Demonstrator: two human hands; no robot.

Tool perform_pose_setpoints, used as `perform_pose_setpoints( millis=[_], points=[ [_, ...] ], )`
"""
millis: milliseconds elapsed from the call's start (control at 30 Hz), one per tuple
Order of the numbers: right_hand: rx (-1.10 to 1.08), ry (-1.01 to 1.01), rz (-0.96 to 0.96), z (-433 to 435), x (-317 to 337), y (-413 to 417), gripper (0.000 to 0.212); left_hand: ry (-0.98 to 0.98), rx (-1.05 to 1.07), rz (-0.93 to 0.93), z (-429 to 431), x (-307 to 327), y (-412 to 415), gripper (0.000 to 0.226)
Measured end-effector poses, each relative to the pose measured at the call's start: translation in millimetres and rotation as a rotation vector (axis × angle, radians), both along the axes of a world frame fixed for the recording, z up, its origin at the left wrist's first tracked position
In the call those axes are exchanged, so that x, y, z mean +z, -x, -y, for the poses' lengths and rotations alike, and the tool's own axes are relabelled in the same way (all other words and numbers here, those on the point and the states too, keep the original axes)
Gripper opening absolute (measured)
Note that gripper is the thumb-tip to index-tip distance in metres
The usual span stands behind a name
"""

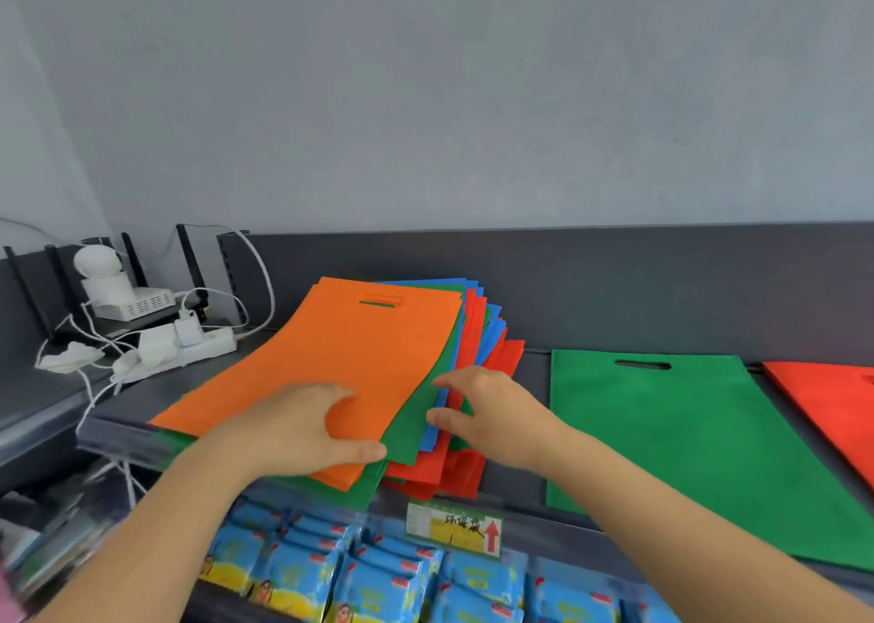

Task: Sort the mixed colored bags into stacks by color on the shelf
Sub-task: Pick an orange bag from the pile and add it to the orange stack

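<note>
The left hand (pixel 302 428) lies open on the orange bag (pixel 331 348) topping the mixed pile (pixel 454 471), while the right hand (pixel 492 414), thumb and fingers apart, holds nothing at the pile's fanned edge. Right of it, 1 green bag (pixel 686 433) and 1 red bag (pixel 832 414) start stacks on the shelf (pixel 537 367). The orange bag seems next to go, and it needs lifting clear to its own spot.
</note>
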State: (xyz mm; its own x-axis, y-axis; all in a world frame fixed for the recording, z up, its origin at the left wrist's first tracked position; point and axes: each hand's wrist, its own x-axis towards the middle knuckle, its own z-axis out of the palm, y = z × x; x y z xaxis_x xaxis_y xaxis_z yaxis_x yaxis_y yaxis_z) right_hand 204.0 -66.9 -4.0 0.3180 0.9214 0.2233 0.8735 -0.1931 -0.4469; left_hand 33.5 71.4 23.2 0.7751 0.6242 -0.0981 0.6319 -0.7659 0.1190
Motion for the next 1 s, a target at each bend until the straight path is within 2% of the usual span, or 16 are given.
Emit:
perform_pose_setpoints(
  millis=[100, 200, 300, 400, 467, 500, 700, 867, 967, 1000],
  points=[
    [-0.027, 0.015, 0.0, -7, -6, 11, 0.046, -0.018, -0.062, -0.027, -2, -2, 1, 0.113],
    [-0.057, 0.031, 0.01, -10, -10, 18, 0.049, -0.025, -0.131, -0.114, -2, -3, 1, 0.105],
    [-0.079, 0.039, 0.017, -11, -11, 21, 0.05, -0.038, -0.179, -0.117, -7, -1, 2, 0.092],
    [-0.086, 0.047, 0.019, -11, -9, 23, 0.05, 0.003, -0.174, -0.072, -13, 6, 6, 0.064],
    [-0.092, 0.048, 0.015, -10, -9, 24, 0.051, 0.033, -0.174, 0.046, -20, 8, 8, 0.032],
    [-0.097, 0.042, 0.015, -10, -9, 24, 0.051, 0.026, -0.167, 0.114, -24, 7, 9, 0.023],
    [-0.111, -0.083, 0.008, -10, -3, 31, 0.05, -0.03, -0.059, 0.374, -41, 2, 14, 0.018],
    [-0.084, -0.203, 0.049, -19, 10, 39, 0.06, -0.009, -0.161, 0.321, -46, -6, 19, 0.016],
    [0.002, -0.167, 0.106, -27, 16, 50, 0.076, 0.03, -0.168, 0.378, -48, -9, 23, 0.002],
    [0.031, -0.148, 0.153, -30, 17, 55, 0.078, 0.011, -0.18, 0.398, -48, -11, 24, 0.003]
  ],
)
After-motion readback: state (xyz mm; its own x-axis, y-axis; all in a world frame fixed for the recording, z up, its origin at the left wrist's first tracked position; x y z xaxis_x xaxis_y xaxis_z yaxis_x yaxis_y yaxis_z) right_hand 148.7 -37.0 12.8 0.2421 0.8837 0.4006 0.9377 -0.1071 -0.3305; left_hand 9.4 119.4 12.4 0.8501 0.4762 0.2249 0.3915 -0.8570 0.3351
